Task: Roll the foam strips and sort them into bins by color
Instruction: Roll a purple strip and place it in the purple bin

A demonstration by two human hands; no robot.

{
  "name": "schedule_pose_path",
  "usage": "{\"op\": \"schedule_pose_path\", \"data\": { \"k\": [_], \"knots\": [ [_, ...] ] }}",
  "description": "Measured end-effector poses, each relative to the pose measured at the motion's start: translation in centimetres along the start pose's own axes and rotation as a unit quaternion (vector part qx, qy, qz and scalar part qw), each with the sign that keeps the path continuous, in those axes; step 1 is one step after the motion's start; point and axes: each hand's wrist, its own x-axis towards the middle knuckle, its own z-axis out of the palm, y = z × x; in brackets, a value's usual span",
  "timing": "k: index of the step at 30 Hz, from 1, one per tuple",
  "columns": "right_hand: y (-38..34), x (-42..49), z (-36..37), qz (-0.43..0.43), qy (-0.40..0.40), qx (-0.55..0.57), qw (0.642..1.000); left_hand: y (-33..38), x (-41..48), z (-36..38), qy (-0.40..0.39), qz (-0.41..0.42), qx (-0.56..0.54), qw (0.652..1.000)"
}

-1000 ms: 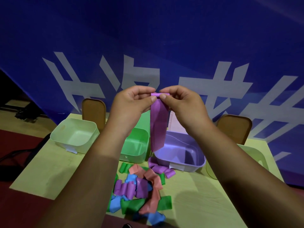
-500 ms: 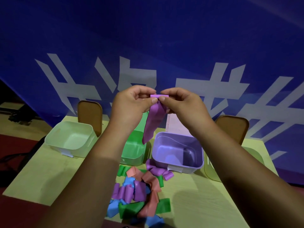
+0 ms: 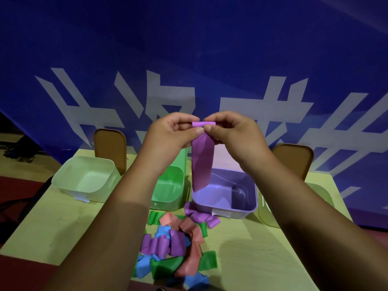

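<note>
A purple foam strip hangs in the air above the bins, its top end curled into a small roll. My left hand and my right hand both pinch that rolled top between thumb and fingers. Below the strip's free end stands the purple bin. To its left are a green bin and a pale green bin. A heap of loose foam strips, purple, green, blue and salmon, lies on the table in front of the bins.
The yellow-green table carries another pale bin at the right, partly hidden by my right arm. Two brown chair backs stand behind the table, before a blue banner wall. The table's near edge runs across the bottom left.
The strip's hanging end has swung back to hang straight down over the purple bin, and the roll at the top has grown slightly. Both hands stay at the top.
</note>
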Motion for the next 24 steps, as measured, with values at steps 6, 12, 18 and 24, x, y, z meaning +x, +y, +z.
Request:
{"op": "schedule_pose_path", "data": {
  "k": [6, 12, 18, 24],
  "knots": [
    [0.09, -0.27, -0.40, -0.006, 0.007, -0.009, 1.000, 0.07, 0.10, 0.43, -0.004, 0.001, 0.004, 1.000],
    [-0.01, -0.43, -0.64, -0.012, 0.005, -0.022, 1.000, 0.32, 0.07, 0.51, -0.011, 0.002, 0.007, 1.000],
    [-0.09, -0.65, -0.71, -0.016, 0.000, -0.024, 1.000, 0.67, -0.07, 0.65, 0.001, 0.006, 0.003, 1.000],
    [-0.09, -1.01, -0.81, -0.021, -0.009, -0.015, 1.000, 0.57, 0.10, 0.75, 0.017, 0.018, 0.015, 1.000]
  ]
}}
